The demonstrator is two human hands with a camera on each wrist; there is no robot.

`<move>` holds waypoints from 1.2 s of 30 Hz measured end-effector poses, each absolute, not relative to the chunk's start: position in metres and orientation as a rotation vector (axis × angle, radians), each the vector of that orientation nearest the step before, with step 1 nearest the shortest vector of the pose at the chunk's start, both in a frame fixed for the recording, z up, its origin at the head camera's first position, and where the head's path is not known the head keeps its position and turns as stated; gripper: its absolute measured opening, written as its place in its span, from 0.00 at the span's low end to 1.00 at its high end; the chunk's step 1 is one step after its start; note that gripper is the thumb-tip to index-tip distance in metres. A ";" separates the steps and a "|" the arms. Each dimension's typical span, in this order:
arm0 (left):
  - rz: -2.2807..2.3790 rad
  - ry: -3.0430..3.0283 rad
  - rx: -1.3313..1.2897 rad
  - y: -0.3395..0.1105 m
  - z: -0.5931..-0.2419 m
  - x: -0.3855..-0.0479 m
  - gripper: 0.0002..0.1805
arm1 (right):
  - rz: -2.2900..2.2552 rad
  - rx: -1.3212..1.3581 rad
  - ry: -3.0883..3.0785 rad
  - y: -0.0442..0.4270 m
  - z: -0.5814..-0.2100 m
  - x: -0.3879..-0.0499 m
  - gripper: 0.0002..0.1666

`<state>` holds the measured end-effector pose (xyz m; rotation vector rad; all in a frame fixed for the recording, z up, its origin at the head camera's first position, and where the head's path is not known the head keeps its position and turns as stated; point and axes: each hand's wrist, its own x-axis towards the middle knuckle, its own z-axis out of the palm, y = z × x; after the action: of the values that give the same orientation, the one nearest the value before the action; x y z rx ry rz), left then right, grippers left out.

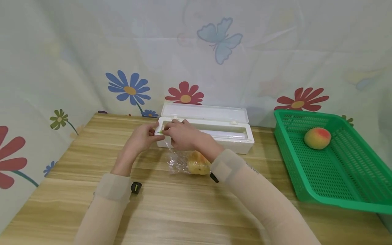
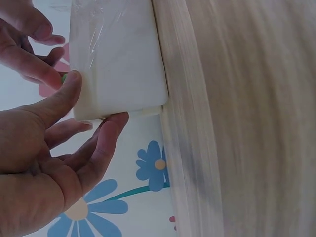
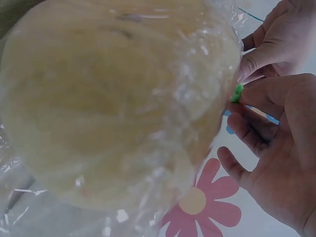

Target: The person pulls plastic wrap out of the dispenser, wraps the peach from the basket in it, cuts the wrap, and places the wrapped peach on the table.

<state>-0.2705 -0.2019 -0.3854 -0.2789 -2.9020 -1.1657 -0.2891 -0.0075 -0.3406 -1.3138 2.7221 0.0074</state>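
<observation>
A white cling film dispenser [image 1: 242, 147] lies at the back of the table, its lid [image 1: 205, 113] raised and a roll of film [image 1: 228, 133] inside. My left hand [image 1: 139, 139] grips the dispenser's left end, thumb on the top edge and fingers against the end face, as the left wrist view shows. Between thumb and index finger my right hand [image 1: 183, 134] pinches a small green slide cutter [image 3: 237, 94] near that same end. Clear film [image 1: 177, 163] hangs down the front onto a yellowish peach [image 1: 198, 165], which it covers; my right forearm partly hides the fruit.
To the right stands a green plastic basket [image 1: 301, 190] with one red-and-yellow peach [image 1: 317, 138] in it. A flower-printed curtain [image 1: 260, 61] hangs right behind the wooden table [image 1: 171, 211]. Small black devices [image 1: 136, 188] sit by both wrists.
</observation>
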 end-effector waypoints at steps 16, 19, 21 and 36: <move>-1.147 -2.906 -0.299 -0.202 -0.386 -0.271 0.32 | -0.041 -1.287 2.715 0.004 -0.337 -0.287 0.26; -1.134 -2.914 -0.297 -0.202 -0.385 -0.270 0.31 | -0.012 -1.285 2.719 0.010 -0.336 -0.285 0.26; -1.139 -2.913 -0.294 -0.201 -0.386 -0.270 0.31 | -0.002 -1.284 2.726 0.014 -0.337 -0.283 0.26; -1.123 -2.902 -0.312 -0.202 -0.386 -0.269 0.25 | 0.036 -1.310 2.783 0.028 -0.342 -0.280 0.25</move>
<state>-0.2693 -0.2018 -0.3857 -0.3125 -2.9024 -1.1227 -0.2802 0.0277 -0.3424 -1.3097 2.7832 0.0358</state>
